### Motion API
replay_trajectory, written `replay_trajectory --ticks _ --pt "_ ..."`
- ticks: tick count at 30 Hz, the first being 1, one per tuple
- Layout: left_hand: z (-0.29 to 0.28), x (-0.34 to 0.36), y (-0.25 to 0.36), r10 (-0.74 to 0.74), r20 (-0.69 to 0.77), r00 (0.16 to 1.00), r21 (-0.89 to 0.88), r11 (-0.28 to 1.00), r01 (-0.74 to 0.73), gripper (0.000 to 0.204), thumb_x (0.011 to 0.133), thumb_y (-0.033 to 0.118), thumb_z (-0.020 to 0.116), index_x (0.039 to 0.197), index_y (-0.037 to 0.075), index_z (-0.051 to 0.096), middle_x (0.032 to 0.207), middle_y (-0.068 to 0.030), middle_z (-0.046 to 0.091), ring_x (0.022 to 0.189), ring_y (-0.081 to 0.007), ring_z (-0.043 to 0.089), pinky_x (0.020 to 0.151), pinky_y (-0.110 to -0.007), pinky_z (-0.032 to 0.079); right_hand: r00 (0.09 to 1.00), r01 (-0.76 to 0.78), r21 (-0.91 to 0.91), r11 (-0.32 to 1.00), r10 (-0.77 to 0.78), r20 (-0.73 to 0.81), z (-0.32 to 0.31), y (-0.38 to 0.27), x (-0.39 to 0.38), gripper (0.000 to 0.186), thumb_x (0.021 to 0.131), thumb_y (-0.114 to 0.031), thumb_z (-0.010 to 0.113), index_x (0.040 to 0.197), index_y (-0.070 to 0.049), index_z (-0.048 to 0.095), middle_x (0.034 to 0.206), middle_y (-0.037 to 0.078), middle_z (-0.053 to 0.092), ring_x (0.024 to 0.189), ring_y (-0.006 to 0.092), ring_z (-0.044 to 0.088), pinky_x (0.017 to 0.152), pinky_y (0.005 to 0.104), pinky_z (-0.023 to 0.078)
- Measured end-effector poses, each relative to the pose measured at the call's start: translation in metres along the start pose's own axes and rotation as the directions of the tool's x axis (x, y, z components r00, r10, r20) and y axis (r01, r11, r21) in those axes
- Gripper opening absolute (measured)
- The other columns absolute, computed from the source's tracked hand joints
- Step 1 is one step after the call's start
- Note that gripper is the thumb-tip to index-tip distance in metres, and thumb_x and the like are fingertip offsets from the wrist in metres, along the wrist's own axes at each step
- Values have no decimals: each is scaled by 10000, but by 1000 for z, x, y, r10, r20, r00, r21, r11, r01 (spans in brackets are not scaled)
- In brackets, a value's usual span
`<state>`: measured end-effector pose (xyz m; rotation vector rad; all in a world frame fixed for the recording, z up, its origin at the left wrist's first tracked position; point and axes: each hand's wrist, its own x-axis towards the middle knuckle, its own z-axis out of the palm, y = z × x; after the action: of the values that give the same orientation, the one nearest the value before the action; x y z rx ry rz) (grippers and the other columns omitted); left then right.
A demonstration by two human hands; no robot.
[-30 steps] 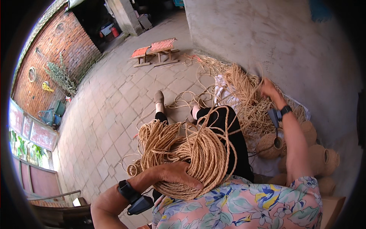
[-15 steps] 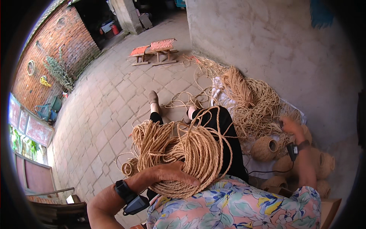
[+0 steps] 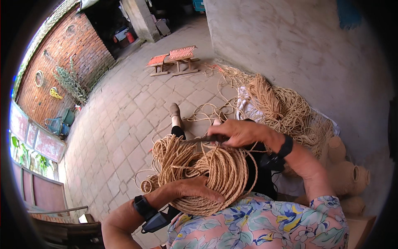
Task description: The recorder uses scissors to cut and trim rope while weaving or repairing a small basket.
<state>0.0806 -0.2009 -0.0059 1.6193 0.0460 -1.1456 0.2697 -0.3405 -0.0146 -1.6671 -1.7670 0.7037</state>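
A large coil of tan braided straw rope [image 3: 230, 168] lies on my lap, with looser loops bunched at its left side. Across its near face my left hand [image 3: 198, 189] grips the coil, fingers partly hidden among the strands. My right hand [image 3: 244, 133] is above the coil's far edge, closed around dark scissors [image 3: 198, 140]. The thin blades point left over the rope, close to the upper strands. Whether they touch a strand I cannot tell. A small woven round piece [image 3: 150, 183] sits by the coil's left side.
A big tangle of rope [image 3: 290, 106] covers a white sheet [image 3: 245, 103] by the wall at right. Several woven round pots [image 3: 343, 176] stand near my right elbow. Two low stools [image 3: 181, 53] with orange-red woven seats are farther off on the paved floor [image 3: 120, 108].
My right hand has come from the rope pile and pots on the right to the coil, now with dark scissors in it. My left hand stays on the coil. The view has shifted slightly.
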Motion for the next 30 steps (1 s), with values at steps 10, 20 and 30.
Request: replay_trajectory --ticks 10,20,30 --pt "-4 26 -23 153 -208 966 -536 808 -244 750 761 273 734 1361 12 368 1214 -121 564 1077 -204 570 931 -324 464 789 466 471 749 -111 -604 -86 -94 -64 257 772 -192 677 928 -61 519 677 -37 498 493 17 404 422 168 314" --pt "-3 24 -39 573 -364 734 -515 533 -671 765 835 460 627 1369 -12 347 1307 -162 501 1124 -255 557 979 -366 453 665 107 595 797 387 -638 -34 -16 -153 237 773 -139 689 936 -68 532 665 -41 482 507 8 425 428 148 326" --pt "-4 10 0 375 -693 616 -395 518 -759 634 944 490 364 1352 6 385 1244 -174 546 1065 -247 590 899 -375 505 565 -510 72 857 398 -723 -24 1 -164 499 871 -365 633 1234 -45 509 835 41 633 564 69 556 469 186 450"
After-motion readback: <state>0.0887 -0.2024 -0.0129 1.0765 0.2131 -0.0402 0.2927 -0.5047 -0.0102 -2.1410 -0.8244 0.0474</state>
